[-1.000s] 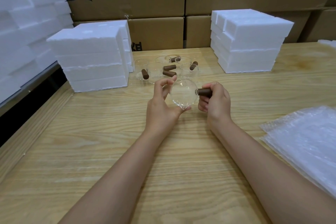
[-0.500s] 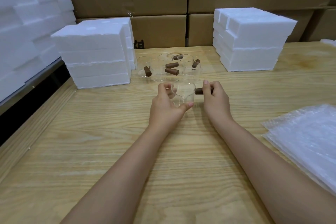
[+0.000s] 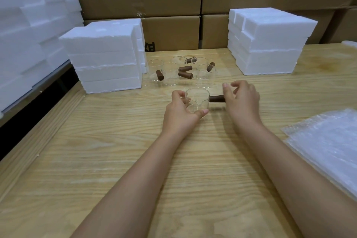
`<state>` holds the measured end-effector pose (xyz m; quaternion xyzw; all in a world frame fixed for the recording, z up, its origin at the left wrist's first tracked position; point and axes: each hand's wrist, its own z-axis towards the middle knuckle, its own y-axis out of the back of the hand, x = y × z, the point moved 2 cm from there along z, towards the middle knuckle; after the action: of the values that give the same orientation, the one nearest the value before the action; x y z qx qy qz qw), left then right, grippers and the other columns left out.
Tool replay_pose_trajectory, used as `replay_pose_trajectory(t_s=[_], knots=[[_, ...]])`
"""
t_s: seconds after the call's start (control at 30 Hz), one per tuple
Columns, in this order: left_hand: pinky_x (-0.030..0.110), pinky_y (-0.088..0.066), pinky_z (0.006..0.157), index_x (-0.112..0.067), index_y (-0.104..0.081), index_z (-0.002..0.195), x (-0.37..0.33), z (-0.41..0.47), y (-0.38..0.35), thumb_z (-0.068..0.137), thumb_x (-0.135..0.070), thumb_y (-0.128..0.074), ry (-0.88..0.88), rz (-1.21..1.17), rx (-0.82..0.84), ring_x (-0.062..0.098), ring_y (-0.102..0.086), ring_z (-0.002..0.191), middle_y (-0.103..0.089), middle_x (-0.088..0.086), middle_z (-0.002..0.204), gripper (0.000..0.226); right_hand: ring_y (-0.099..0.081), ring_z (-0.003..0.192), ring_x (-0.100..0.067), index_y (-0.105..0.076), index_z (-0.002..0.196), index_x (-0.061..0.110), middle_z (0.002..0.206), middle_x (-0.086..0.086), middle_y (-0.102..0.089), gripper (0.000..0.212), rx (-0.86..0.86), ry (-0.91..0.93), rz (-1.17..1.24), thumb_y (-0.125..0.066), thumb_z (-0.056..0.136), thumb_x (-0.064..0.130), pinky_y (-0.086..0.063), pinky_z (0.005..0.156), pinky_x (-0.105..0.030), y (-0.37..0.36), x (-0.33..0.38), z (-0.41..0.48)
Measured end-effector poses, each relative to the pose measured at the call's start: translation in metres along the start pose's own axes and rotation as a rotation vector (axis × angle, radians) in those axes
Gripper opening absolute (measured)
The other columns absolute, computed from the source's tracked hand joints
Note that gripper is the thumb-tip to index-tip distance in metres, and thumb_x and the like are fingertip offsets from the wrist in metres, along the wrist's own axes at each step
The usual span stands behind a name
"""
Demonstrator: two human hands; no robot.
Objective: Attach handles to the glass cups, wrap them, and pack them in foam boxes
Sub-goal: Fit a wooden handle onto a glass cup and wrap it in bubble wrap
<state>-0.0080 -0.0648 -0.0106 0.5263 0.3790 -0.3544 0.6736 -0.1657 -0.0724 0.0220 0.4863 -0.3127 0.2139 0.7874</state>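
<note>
My left hand point(image 3: 179, 114) grips the clear glass cup point(image 3: 198, 98) standing on the pale wooden table point(image 3: 135, 141). My right hand point(image 3: 243, 100) curls loosely at its brown cylindrical handle point(image 3: 216, 98) (touching? I can't tell). Fitted, I judge, so wrapping comes next.

Cups point(image 3: 181, 70) lie between foam stacks point(image 3: 105, 58), seemingly before cartons point(image 3: 172, 33).

Dark brown handle point(image 3: 216, 98), seemingly clear cup point(image 3: 199, 95)

Foam stacks point(image 3: 104, 58) either side; cups point(image 3: 170, 75) between
</note>
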Motion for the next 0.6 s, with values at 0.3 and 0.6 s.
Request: replay_pose_trajectory(t_s=[0.3, 0.6], knots=[[0.034, -0.045, 0.101, -0.018, -0.037, 0.125, 0.0, -0.001, 0.0, 0.07, -0.033, -0.084, -0.015, -0.01, 0.025, 0.017, -0.056, 0.114, -0.056, -0.002, 0.117, 0.074, -0.057, 0.057, -0.025, -0.059, 0.055, 0.003, 0.051, -0.007, -0.06, 0.059, 0.34, -0.034, -0.742, -0.058, 0.083, 0.055, -0.034, 0.051, -0.029, 0.137, -0.015, 0.031], [0.029, -0.035, 0.107, -0.022, -0.023, 0.145, -0.005, -0.002, 0.002, 0.073, -0.028, -0.083, -0.061, -0.056, 0.026, 0.018, -0.043, 0.131, -0.041, 0.003, 0.145, 0.093, -0.062, 0.064, -0.025, -0.054, 0.054, 0.008, 0.051, -0.003, -0.053, 0.051, 0.543, -0.184, -0.908, -0.063, 0.084, 0.048, -0.049, 0.071, -0.034, 0.122, -0.15, 0.006]])
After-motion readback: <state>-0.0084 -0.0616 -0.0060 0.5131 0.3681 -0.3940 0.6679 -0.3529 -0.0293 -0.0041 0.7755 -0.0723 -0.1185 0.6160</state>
